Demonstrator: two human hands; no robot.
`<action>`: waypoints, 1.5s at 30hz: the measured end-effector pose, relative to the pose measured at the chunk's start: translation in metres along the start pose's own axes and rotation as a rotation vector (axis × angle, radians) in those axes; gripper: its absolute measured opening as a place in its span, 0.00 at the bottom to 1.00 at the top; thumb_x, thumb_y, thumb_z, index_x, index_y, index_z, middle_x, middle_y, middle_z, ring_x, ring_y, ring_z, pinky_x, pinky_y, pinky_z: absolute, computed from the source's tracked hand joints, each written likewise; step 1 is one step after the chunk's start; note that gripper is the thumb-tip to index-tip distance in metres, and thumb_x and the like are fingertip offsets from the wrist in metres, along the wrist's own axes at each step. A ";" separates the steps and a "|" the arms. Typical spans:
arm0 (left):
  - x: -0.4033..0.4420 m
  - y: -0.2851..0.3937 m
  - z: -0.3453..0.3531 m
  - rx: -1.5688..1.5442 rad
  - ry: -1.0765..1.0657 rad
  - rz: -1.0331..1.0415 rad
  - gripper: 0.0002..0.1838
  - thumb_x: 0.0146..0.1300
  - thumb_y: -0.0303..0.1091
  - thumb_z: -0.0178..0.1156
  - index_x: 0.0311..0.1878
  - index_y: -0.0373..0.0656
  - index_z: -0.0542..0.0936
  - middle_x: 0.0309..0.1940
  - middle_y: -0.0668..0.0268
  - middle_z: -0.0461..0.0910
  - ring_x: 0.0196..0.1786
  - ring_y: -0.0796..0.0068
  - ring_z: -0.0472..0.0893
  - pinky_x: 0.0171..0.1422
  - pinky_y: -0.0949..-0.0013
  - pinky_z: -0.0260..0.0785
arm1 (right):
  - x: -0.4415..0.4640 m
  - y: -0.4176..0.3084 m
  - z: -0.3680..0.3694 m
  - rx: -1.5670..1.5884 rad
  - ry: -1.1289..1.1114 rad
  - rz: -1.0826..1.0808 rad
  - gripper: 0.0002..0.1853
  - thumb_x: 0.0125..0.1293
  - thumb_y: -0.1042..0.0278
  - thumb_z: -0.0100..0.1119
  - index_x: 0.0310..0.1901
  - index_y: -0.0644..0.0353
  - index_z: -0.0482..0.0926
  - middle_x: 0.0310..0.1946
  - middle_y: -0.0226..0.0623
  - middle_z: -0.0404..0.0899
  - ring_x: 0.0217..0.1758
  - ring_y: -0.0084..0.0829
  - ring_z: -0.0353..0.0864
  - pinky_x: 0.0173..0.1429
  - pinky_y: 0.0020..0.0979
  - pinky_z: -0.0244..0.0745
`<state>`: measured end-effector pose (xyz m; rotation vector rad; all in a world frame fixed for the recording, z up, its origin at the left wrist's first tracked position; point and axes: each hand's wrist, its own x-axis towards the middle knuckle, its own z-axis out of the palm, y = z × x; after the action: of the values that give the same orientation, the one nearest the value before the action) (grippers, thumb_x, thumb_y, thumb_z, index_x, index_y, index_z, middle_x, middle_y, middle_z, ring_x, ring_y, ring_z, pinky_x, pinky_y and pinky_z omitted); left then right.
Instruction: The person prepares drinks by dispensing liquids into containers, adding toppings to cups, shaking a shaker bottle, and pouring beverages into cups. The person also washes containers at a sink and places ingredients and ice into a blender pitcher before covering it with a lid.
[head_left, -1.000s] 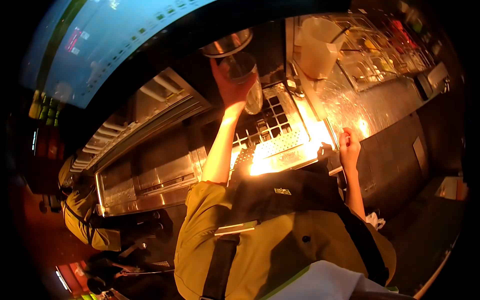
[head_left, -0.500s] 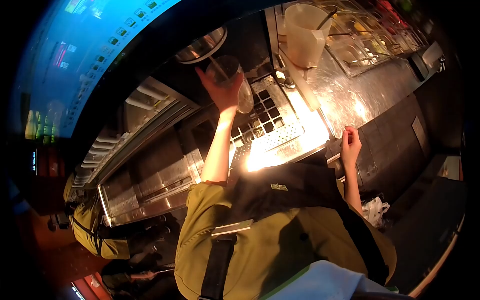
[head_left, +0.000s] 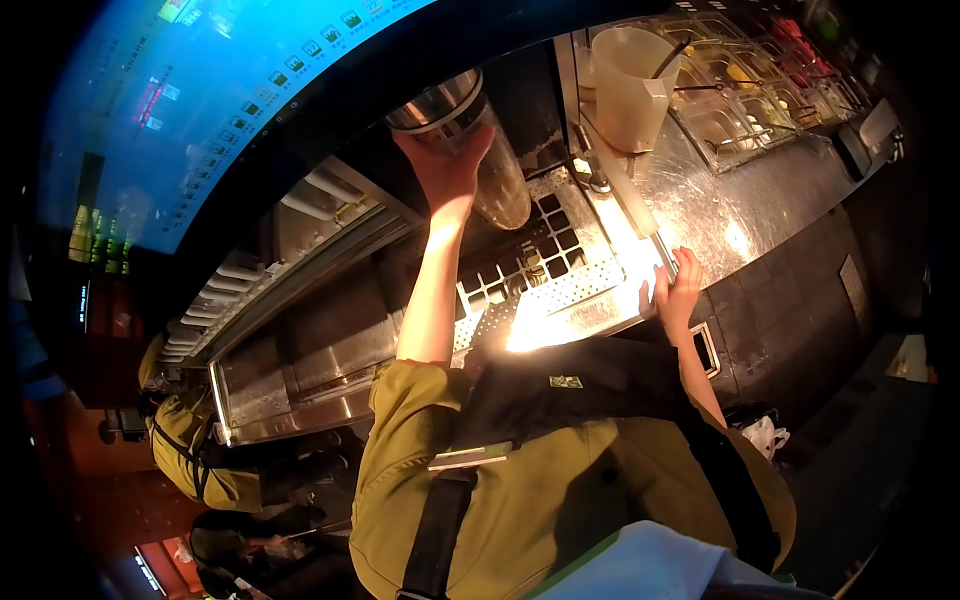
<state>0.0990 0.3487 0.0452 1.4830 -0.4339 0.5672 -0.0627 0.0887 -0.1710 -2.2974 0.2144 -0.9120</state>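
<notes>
L hand grips clear cup by metal cylinder, R hand loosely spread nr tabletop edge.

Tall clear cup: see-through, contents too murky to call. Was held up in the left hand, slanted in view, closed end down, mouth end right at a shiny metal cylinder's rim; contact unclear.

Passable lane noted over the steel counter, from the right hand toward the pitcher, which obstructs the far end; food trays bound it alongside. Left hand, round a clear cup, meets a steel cylinder immediately beyond.
</notes>
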 end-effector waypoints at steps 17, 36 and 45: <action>-0.026 -0.045 -0.001 0.172 0.103 -0.027 0.57 0.41 0.18 0.67 0.68 0.44 0.38 0.56 0.59 0.60 0.57 0.68 0.64 0.63 0.66 0.54 | -0.015 0.011 0.018 -0.101 -0.012 0.068 0.20 0.55 0.68 0.54 0.50 0.64 0.68 0.56 0.47 0.61 0.60 0.45 0.60 0.61 0.42 0.54; -0.071 -0.088 0.016 0.352 0.328 -0.046 0.60 0.40 0.23 0.71 0.69 0.43 0.36 0.63 0.56 0.52 0.65 0.65 0.55 0.69 0.64 0.43 | -0.014 0.013 0.020 -0.107 0.021 0.025 0.18 0.52 0.71 0.55 0.47 0.62 0.69 0.52 0.48 0.66 0.53 0.46 0.66 0.56 0.41 0.59; -0.093 -0.090 0.008 0.581 0.272 0.108 0.46 0.51 0.29 0.64 0.65 0.35 0.42 0.61 0.50 0.51 0.59 0.62 0.60 0.63 0.61 0.56 | -0.023 0.055 -0.010 0.153 0.254 0.236 0.13 0.59 0.79 0.50 0.46 0.66 0.69 0.49 0.46 0.65 0.44 0.33 0.72 0.44 0.27 0.71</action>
<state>0.0789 0.3323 -0.0819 1.9026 -0.1356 1.0276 -0.0818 0.0491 -0.2127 -1.9646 0.4965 -1.0558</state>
